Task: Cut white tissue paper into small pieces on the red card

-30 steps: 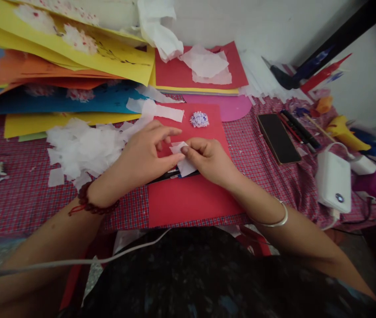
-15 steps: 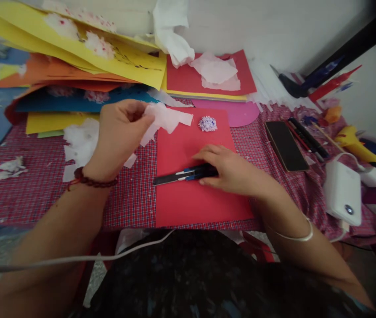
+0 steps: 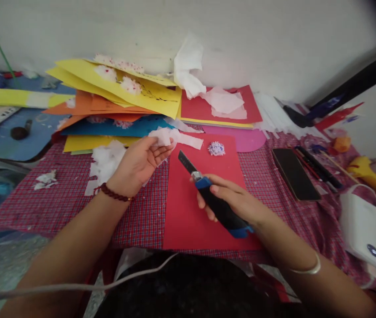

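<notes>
Utility knife point(image 3: 204, 183), black-and-blue handle, segmented blade run out: right hand point(image 3: 237, 205) closed around it, above the flat red card sheet point(image 3: 188, 216), tip angled up-left. Left hand point(image 3: 138, 165) pinches a thin, crinkled white tissue strip point(image 3: 178, 138) near the tip. Judged: cutting step, blade not yet on tissue; a cut needs fingertips clear. Checked cloth point(image 3: 141, 216) beneath.

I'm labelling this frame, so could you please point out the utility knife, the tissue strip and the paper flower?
utility knife point(image 3: 221, 211): head view, on the black handle.
tissue strip point(image 3: 184, 139): head view, on its free end.
paper flower point(image 3: 216, 148): head view, on its centre.
</notes>
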The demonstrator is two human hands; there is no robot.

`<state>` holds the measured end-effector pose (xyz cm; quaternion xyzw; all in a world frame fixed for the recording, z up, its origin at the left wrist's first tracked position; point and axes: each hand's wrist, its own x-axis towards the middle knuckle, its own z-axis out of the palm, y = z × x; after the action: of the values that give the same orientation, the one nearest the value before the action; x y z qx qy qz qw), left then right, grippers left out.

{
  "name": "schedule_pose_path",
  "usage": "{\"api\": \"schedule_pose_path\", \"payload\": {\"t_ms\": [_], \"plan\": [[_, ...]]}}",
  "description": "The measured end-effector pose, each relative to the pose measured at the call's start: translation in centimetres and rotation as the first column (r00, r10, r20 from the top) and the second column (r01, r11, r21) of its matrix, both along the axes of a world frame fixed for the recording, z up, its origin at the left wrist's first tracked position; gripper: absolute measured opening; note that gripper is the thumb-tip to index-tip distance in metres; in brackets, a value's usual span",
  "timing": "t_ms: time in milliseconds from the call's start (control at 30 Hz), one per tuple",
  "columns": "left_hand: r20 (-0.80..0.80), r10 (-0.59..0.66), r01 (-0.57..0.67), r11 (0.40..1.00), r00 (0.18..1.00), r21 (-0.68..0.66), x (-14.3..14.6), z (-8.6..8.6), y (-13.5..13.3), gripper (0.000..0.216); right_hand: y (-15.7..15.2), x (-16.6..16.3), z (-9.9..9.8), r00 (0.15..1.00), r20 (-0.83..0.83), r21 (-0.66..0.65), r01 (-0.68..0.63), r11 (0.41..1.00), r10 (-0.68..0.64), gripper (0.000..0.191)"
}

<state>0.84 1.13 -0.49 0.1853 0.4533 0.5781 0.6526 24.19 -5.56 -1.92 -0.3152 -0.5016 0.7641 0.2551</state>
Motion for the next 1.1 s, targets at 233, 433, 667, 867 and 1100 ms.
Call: {"api": "schedule_pose_path", "payload": {"t_ms": [233, 433, 667, 867, 1100], "plan": [[0.032, -0.058, 0.057, 0.997, 0.998, 0.045, 0.4, -0.6, -0.6, 0.01, -0.1, -1.1, -0.8, 0.998, -0.036, -0.074, 0.039, 0.996, -0.042, 0.032], [0.023, -0.07, 0.068, 0.995, 0.997, 0.075, 0.9, -0.6, -1.1, 0.011, 0.1, -0.9, -0.8, 0.996, -0.043, -0.076, 0.074, 0.994, -0.077, 0.035], [-0.054, -0.125, 0.129, 0.988, 0.991, 0.086, 0.9, -0.5, -1.2, 0.013, 0.3, -1.1, -1.1, 0.985, -0.092, -0.104, 0.138, 0.985, -0.148, 0.034], [-0.193, -0.249, 0.268, 0.96, 0.949, 0.078, 1.0, -0.6, -1.5, 0.016, 0.3, -1.1, -0.9, 0.983, -0.079, -0.076, 0.158, 0.985, -0.164, 0.033], [-0.282, -0.277, 0.323, 0.938, 0.918, 0.129, 0.6, -0.6, -1.4, 0.012, 0.3, -1.0, -0.5, 0.966, -0.119, -0.056, 0.226, 0.973, -0.231, 0.029]]}}
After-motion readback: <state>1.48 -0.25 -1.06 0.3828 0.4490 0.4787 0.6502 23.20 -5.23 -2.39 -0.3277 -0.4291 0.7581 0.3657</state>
